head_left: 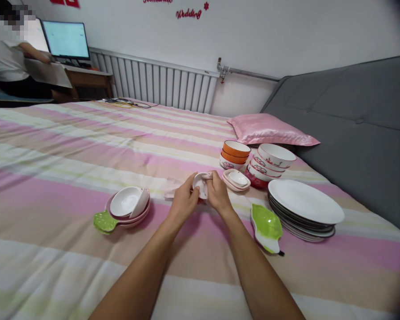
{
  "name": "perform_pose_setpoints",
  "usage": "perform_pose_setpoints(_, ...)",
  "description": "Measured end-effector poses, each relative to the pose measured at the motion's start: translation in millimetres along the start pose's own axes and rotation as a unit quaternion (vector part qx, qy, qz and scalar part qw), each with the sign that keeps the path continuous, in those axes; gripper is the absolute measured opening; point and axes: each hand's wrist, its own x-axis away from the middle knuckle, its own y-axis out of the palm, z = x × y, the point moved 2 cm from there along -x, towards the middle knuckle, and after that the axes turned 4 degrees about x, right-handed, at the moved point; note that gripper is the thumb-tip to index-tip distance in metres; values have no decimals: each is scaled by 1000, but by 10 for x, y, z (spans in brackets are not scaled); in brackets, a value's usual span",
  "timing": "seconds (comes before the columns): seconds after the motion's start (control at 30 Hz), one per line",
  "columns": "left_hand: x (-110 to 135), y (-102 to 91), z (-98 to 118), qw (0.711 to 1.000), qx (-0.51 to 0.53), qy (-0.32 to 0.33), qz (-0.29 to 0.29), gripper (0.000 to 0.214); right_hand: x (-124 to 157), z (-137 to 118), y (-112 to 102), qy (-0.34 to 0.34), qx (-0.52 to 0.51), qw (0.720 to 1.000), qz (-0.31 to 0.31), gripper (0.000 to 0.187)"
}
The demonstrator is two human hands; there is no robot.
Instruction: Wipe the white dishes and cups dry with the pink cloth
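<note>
A small white dish [200, 183] is held up over the bed between my two hands. My left hand [184, 199] is closed on its near left side, thumb over the rim. My right hand [219, 192] is closed at the dish's right edge, pinching a pale pink cloth [207, 176] against it. Behind my left hand, more pale pinkish fabric [172, 186] shows on the bedspread. Just right of my right hand are small stacked pale dishes [237, 179]. To the left sit pink bowls with green handles [106, 221], with a white bowl [126, 201] inside.
Orange bowls [235, 152], white patterned bowls [276, 155], a green leaf-shaped dish [267, 224] and stacked plates [305, 201] stand on the right. A pink pillow [270, 128] lies by the grey headboard [350, 102]. At far left, a person [6, 58] sits by a monitor [66, 40].
</note>
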Motion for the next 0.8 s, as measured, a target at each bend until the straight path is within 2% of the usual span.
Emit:
perform_pose_setpoints(0.2,-8,-72,24,996,-71,43,19,49,27,-46,-18,-67,20,996,-52,16)
perform_pose_setpoints(0.47,10,-125,55,995,-101,25,7,49,50,-90,-16,-109,25,988,-106,16)
perform_pose_setpoints(0.6,10,-74,46,998,-56,11,18,56,29,-69,-9,-77,0,994,-72,16)
perform_pose_setpoints(0.7,27,-16,85,1000,6,-6,19,62,-12,6,14,-20,-28,999,-23,13)
perform_pose_setpoints(0.8,38,37,121,997,71,-16,-6,64,-54,119,56,50,-64,997,18,12)
